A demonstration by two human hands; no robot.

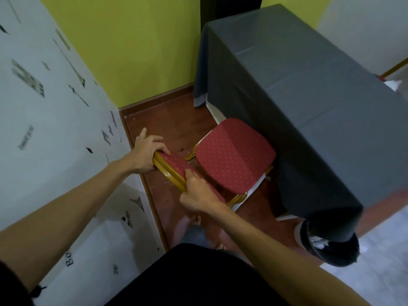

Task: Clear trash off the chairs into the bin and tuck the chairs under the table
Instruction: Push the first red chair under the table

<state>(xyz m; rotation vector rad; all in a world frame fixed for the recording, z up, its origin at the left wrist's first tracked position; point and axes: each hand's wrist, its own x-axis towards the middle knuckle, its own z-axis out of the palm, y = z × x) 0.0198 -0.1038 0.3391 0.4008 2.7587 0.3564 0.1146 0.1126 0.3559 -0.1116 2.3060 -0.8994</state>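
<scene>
A chair with a red dotted seat (234, 155) and a gold frame stands in front of me, its seat front touching the hanging edge of the grey cloth on the table (309, 89). My left hand (146, 152) grips the far end of the chair's backrest top (174, 164). My right hand (196, 193) grips the near end of the same backrest. The seat is bare, with no trash on it. A dark bin (331, 244) with white scraps inside stands on the floor under the table's near corner, partly hidden by the cloth.
A white wall with black prints (55, 129) runs close along my left. A green wall (132, 51) closes the corner ahead. Red-brown floor (172, 124) shows between wall and chair. My bare feet (194, 221) are below the chair.
</scene>
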